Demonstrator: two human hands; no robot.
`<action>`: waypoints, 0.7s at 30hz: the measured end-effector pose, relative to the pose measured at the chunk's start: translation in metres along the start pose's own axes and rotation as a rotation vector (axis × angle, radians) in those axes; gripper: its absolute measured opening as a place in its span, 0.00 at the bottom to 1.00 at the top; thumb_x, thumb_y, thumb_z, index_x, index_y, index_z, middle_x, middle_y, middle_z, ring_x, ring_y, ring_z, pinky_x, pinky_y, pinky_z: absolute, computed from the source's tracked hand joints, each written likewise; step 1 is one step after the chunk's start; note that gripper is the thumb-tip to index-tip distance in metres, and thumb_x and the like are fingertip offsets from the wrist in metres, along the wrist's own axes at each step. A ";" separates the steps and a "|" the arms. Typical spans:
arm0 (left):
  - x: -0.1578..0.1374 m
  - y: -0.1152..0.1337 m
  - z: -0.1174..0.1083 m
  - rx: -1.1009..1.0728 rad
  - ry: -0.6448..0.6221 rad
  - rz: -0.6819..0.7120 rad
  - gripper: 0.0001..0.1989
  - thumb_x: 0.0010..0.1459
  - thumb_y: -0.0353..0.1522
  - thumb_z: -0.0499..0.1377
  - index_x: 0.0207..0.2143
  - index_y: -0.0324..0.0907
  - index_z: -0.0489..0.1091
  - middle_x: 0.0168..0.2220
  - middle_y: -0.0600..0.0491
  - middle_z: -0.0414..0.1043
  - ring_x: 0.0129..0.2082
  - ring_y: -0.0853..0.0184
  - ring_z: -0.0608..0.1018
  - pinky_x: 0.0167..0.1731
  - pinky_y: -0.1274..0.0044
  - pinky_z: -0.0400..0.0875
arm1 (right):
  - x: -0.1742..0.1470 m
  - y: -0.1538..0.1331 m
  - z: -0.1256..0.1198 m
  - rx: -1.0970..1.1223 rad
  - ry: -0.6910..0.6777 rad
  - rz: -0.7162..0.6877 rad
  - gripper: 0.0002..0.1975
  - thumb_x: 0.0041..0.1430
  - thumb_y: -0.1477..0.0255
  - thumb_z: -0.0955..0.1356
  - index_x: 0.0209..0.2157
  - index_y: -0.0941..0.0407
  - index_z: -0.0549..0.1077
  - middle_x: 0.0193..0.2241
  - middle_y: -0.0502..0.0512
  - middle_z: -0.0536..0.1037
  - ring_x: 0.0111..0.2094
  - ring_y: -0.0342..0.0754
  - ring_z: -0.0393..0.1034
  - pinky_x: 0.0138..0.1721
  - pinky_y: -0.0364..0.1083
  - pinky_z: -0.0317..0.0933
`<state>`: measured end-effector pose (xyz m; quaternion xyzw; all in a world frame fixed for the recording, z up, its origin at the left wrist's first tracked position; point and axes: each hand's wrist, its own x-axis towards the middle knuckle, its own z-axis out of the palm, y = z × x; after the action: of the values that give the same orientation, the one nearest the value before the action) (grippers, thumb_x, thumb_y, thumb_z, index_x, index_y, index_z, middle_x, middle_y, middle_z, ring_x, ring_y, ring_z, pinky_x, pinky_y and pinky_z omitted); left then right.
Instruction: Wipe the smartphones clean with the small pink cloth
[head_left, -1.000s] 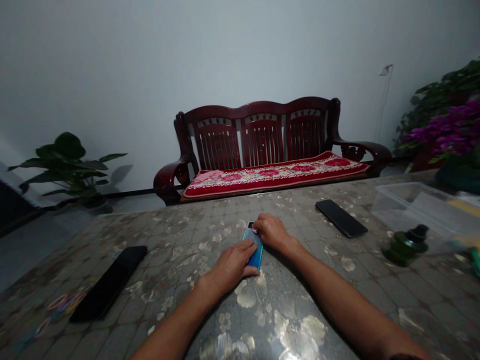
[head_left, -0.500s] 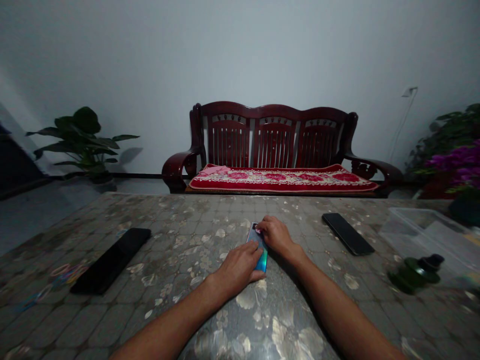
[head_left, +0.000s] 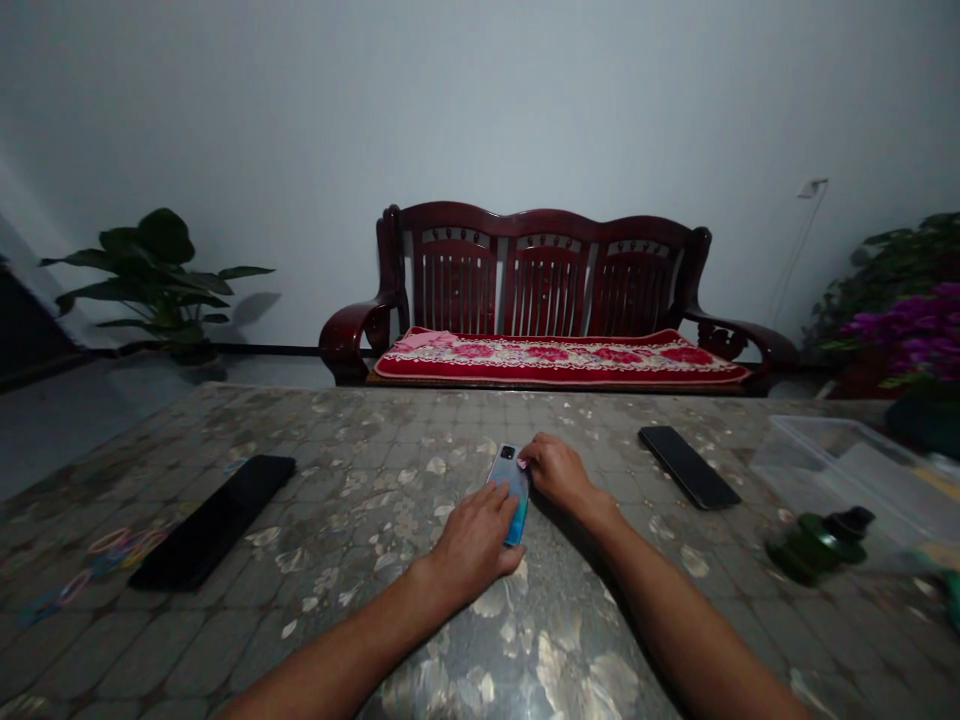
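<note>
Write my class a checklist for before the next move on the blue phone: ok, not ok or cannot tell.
1. Blue phone lying back up on the table: ok.
2. Left hand resting across the phone: ok.
3. Right hand beside the camera, pinching a small pinkish item: ok.
4. What that item is: cannot tell.
5. Phone's back fully uncovered: not ok, left hand covers part.
6. Green bottle apart from both hands: ok.

dim, cool light | glare — tabletop (head_left: 551,650) | shadow — wall (head_left: 525,110) beside plant (head_left: 154,265) | edges stretched, soft
</note>
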<state>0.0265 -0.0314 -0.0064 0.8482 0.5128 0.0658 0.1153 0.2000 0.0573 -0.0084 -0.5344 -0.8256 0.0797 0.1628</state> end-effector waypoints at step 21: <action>-0.005 -0.014 -0.021 -0.097 -0.026 -0.109 0.28 0.67 0.29 0.49 0.68 0.45 0.55 0.57 0.46 0.73 0.53 0.58 0.78 0.52 0.71 0.71 | 0.014 0.014 0.009 0.346 0.277 -0.066 0.16 0.62 0.80 0.65 0.45 0.54 0.81 0.38 0.55 0.80 0.43 0.48 0.72 0.47 0.44 0.63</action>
<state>0.0073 -0.0272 0.0107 0.8132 0.5528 0.0732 0.1666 0.2040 0.0761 -0.0183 -0.4770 -0.7865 0.1406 0.3662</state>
